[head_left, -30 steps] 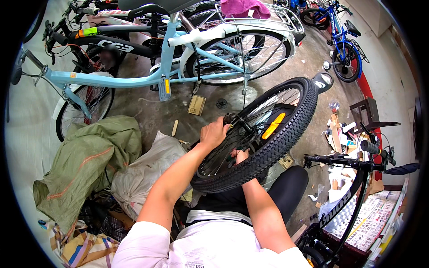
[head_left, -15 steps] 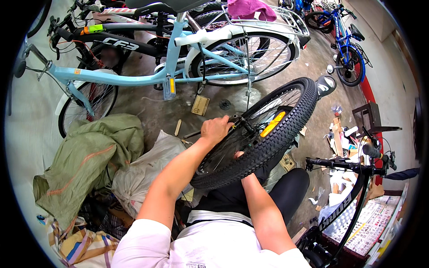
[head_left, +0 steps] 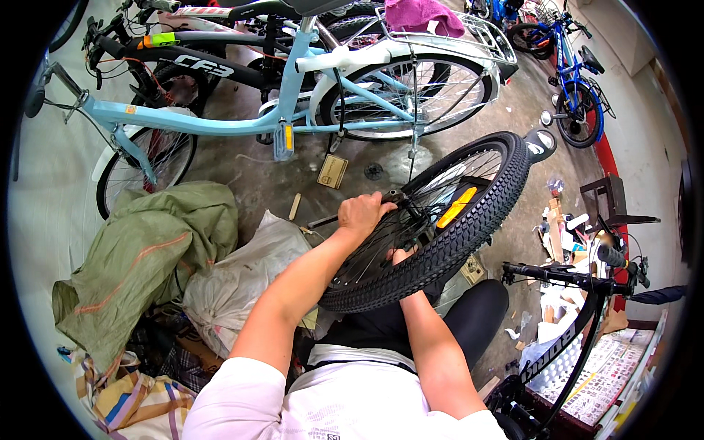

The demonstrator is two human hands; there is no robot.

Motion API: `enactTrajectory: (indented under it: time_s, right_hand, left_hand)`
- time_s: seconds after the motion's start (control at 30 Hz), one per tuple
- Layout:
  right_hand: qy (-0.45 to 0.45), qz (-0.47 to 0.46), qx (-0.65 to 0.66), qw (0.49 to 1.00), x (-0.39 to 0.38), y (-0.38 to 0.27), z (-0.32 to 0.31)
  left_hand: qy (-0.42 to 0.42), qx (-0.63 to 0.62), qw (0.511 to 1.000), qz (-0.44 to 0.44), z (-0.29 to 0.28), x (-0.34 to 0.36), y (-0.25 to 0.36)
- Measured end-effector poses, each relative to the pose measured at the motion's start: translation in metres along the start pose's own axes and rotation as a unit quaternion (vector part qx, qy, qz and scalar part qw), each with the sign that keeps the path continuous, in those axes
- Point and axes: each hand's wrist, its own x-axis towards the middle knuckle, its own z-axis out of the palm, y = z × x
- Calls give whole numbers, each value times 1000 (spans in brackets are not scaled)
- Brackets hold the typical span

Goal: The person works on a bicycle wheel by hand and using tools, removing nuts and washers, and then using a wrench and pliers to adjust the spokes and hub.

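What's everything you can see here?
wheel: one, black, centre
bar: one, grey, beside wheel
large bicycle: one, light blue, upper left
other bicycles: several, mixed, behind it
small bicycle: one, blue, upper right
partial bicycle: one, black, right
cloth: one, purple, top
big sack: one, green, left
smaller sack: one, whitish, left
box: one, tan, below large bicycle
stool: one, dark, right
scraps: many, mixed, right
left fingers: several, bare, at wheel
right fingers: some, bare, behind wheel
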Motion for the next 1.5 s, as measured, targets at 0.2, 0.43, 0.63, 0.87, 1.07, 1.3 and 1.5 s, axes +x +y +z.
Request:
enactTrajectory:
  time_s: [0.2,0.43,0.63,0.87,1.07,1.3,1.5]
  right_hand:
    - [-2,-6,3,1000,-1,8,1]
    - [19,10,-35,999,7,17,-4]
    - [70,47,-63,994,11,31,-4]
    - [-18,1,25,1000,29,50,-32]
    - [-78,-40,26,996,11,33,-14]
    - [-34,-24,10,999,11,32,-14]
    - [-20,-8,27,999,22,53,-19]
  left_hand:
    - [68,-30,997,26,16,-3,-13]
    - [20,-12,1000,17,6,3,0]
    - [23,-55,996,59,19,1,-12]
    - [11,-37,996,80,23,3,-1]
    - [24,-35,997,71,18,4,-5]
    - [11,-34,998,58,25,7,2]
    - [-1,-36,996,84,27,9,-5]
